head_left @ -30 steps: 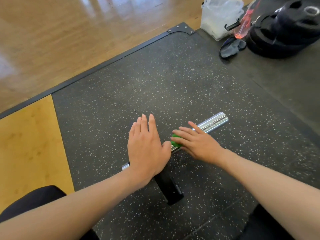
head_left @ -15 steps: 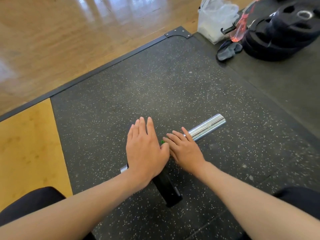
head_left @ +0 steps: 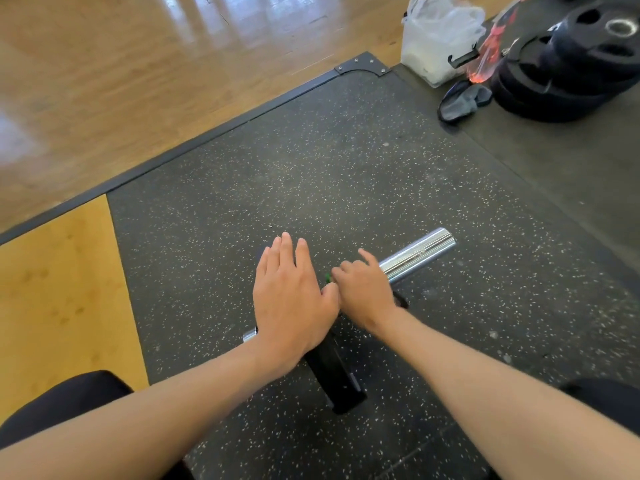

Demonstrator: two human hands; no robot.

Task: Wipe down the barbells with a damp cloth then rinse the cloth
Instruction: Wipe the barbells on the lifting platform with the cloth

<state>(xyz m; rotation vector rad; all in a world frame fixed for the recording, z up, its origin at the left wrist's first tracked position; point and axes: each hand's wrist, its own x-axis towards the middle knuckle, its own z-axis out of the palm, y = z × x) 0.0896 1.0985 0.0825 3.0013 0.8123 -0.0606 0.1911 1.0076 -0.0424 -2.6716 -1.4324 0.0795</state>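
A barbell lies on the speckled black rubber mat, its chrome sleeve pointing up and right. A small black plate sits on it below my hands, and a short chrome stub shows left of my wrist. My left hand lies flat on top of the bar and plate with its fingers straight. My right hand sits on the sleeve's inner end, fingers curled over a green cloth. Only a sliver of the cloth peeks out between the two hands, which touch at the thumbs.
Stacked black weight plates stand at the far right. Beside them are a white plastic bag, a red-tinted spray bottle and a dark grey rag. Glossy wood floor lies beyond the mat's metal edge, with a yellow platform panel at left.
My right hand has slid left along the sleeve until it meets my left hand, and its fingers have curled. The green cloth is now nearly hidden. My left hand has stayed put.
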